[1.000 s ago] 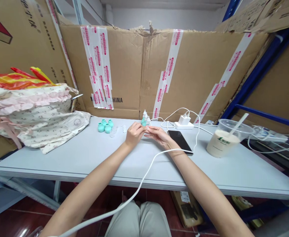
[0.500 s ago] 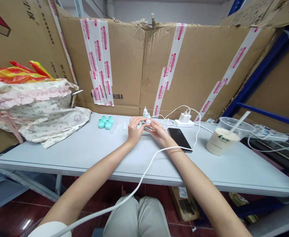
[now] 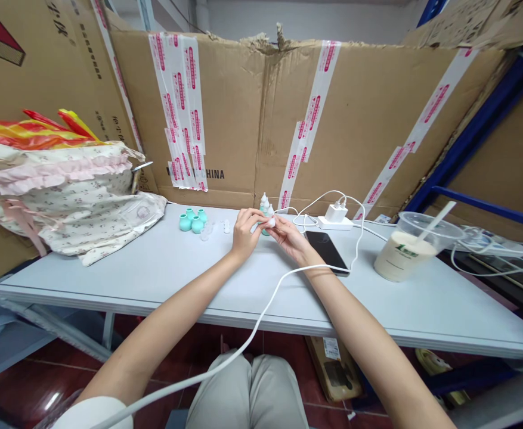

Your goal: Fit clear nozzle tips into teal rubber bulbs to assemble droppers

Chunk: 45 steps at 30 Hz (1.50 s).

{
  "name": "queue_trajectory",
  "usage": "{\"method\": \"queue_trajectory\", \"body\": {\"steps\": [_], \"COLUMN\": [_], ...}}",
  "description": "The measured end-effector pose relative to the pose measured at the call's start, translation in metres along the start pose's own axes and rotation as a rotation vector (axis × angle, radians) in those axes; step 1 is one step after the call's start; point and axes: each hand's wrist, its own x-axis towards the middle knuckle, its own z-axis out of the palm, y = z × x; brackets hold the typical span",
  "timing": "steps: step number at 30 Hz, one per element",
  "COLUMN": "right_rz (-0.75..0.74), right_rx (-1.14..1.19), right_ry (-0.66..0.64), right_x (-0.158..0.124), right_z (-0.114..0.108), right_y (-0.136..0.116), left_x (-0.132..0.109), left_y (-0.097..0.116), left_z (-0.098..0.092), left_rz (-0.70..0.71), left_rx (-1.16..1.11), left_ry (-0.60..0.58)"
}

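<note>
My left hand and my right hand meet above the table, fingers closed on a small white piece. It looks like a bottle cap or nozzle, though the fingers partly cover it. Just behind my hands stand small teal bottles with white pointed tops, partly hidden. To the left sit several teal bottles without tops. Beside them lie small clear plastic pieces and a small whitish piece, too small to make out.
A dark phone lies right of my hands, near a white power strip with charger. A white cable crosses over my right forearm. A drink cup with straw stands at right, a floral cloth bag at left.
The white piece has turned and dropped slightly between my fingers, and my fingertips have closed in around it. The view has shifted very little.
</note>
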Motion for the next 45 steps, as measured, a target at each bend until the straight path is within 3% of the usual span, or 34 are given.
{"method": "queue_trajectory", "body": {"steps": [6, 11, 14, 17, 21, 26, 28, 30, 33, 35, 40, 45], "right_rz": [0.063, 0.031, -0.041, -0.046, 0.102, 0.178, 0.186, 0.168, 0.093, 0.008, -0.168, -0.287], "right_rx": [0.015, -0.173, -0.513, -1.03, -1.538, -1.663, -1.672, -1.677, -1.657, -1.648, -1.616, -1.532], "right_ry": [0.011, 0.101, 0.258, 0.372, 0.313, 0.238, 0.236, 0.242, 0.295, 0.369, 0.513, 0.476], "right_x": [-0.001, 0.006, 0.009, 0.008, 0.002, -0.001, -0.001, -0.001, -0.002, -0.004, -0.007, -0.007], "right_z": [0.004, -0.008, -0.026, -0.043, -0.051, -0.05, -0.049, -0.048, -0.041, -0.034, -0.016, -0.001], "right_y": [0.004, -0.01, -0.021, -0.023, -0.018, -0.017, -0.019, -0.021, -0.025, -0.028, -0.026, -0.014], "left_x": [0.0, 0.005, 0.009, 0.012, 0.015, 0.024, 0.025, 0.02, 0.005, -0.006, -0.02, -0.022], "left_y": [-0.003, -0.013, -0.02, -0.027, -0.033, -0.045, -0.056, -0.068, -0.086, -0.094, -0.095, -0.092], "left_z": [-0.001, -0.003, -0.009, -0.017, -0.025, -0.049, -0.071, -0.097, -0.132, -0.144, -0.142, -0.138], "left_rz": [-0.008, 0.014, -0.015, -0.066, -0.105, -0.122, -0.098, -0.067, -0.117, -0.164, -0.214, -0.175], "left_rx": [0.054, 0.099, 0.148, 0.186, 0.207, 0.265, 0.303, 0.349, 0.441, 0.492, 0.56, 0.559], "left_ry": [-0.004, -0.124, -0.139, -0.058, 0.055, 0.124, 0.027, -0.156, -0.376, -0.444, -0.478, -0.544]}}
